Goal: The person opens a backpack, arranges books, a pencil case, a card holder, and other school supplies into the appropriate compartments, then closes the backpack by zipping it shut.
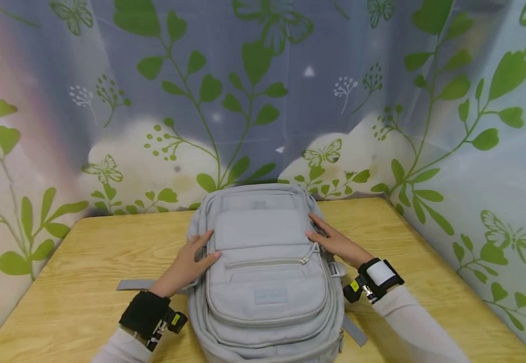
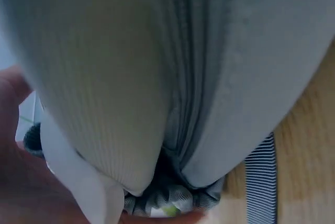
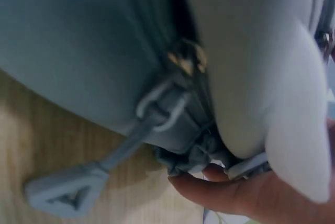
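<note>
A light grey backpack [image 1: 260,229] lies on the table with its front facing up. My left hand [image 1: 186,264] rests on its left side, thumb on the front panel and fingers spread along the edge. Opposite it, my right hand [image 1: 339,246] touches the right side, fingertips by the front pocket's zipper pull [image 1: 307,254]. In the right wrist view, fingers [image 3: 235,195] lie against gathered dark fabric [image 3: 193,153] at the bag's side, and a grey pull tab [image 3: 68,190] hangs from a zipper. The left wrist view shows the bag's side folds [image 2: 193,77] close up.
Loose straps stick out at the left [image 1: 136,285] and lower right [image 1: 355,330] of the bag. The wood-grain table [image 1: 109,247] extends to both sides. A leaf-and-butterfly patterned curtain [image 1: 240,116] stands behind and along the sides. Each wrist wears a black band with a small camera.
</note>
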`<action>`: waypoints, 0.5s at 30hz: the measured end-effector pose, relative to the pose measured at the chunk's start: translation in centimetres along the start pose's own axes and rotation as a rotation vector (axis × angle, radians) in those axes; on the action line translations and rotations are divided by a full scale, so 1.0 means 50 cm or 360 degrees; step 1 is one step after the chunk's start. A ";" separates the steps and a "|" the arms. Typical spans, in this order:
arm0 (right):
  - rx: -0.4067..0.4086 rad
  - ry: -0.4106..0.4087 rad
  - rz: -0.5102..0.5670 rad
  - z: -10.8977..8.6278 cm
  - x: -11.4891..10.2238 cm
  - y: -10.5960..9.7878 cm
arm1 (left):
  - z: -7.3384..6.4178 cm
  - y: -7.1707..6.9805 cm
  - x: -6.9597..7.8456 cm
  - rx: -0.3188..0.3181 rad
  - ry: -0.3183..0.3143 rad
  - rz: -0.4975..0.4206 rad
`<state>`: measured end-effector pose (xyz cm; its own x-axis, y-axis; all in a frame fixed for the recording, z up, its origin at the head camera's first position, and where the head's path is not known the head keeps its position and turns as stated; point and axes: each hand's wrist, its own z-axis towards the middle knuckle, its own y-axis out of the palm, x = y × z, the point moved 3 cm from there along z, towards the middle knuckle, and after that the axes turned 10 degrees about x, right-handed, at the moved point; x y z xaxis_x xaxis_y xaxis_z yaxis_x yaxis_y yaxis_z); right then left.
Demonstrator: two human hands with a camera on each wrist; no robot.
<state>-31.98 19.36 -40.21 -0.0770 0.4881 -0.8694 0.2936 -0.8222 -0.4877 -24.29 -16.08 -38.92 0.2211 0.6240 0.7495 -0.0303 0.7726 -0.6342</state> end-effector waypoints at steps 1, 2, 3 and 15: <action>0.0001 0.0002 0.0007 -0.002 0.000 0.002 | -0.001 0.001 -0.002 -0.0024 -0.0008 -0.0021; 0.0000 0.0003 0.0008 -0.003 0.000 0.003 | -0.002 0.001 -0.003 -0.0037 -0.0019 -0.0059; 0.0003 0.0008 0.0011 -0.005 -0.001 0.003 | -0.004 0.001 -0.003 -0.0044 -0.0019 -0.0095; 0.0005 0.0021 -0.0045 -0.022 -0.012 0.019 | -0.027 -0.007 -0.007 -0.0053 -0.0006 -0.0197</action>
<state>-30.59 18.60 -40.06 -0.0726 0.5150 -0.8541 0.2885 -0.8089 -0.5123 -23.03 -16.70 -39.22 0.2172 0.5248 0.8230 0.0294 0.8393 -0.5429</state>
